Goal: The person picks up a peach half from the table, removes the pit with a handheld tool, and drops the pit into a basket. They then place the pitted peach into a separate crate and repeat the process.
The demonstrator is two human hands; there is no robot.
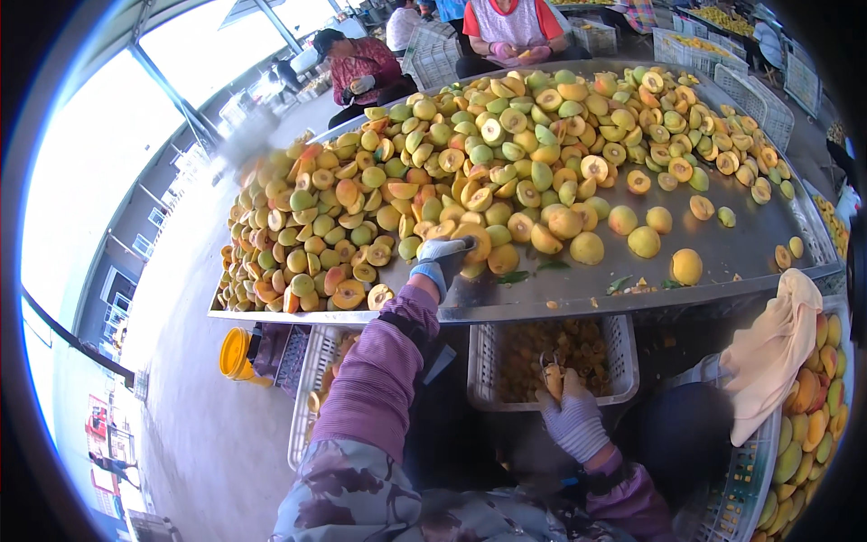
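My left hand, in a grey and white glove with dark fingertips, reaches to the near edge of a fruit pile. Its fingers are closed on a yellow peach half; the fingertips partly cover the fruit. Low over a white crate of pits and scraps, my right hand wears a striped knit glove. It grips the wooden handle of a pitting tool, whose metal loop points away from me. Heaped halved peaches spread over the metal table, some cut face up with a brown hollow showing.
A crate of peach halves stands at my right, a pale cloth draped by it. Left of my knees are another white crate and a yellow bucket. Co-workers sit across the table, with stacked crates behind.
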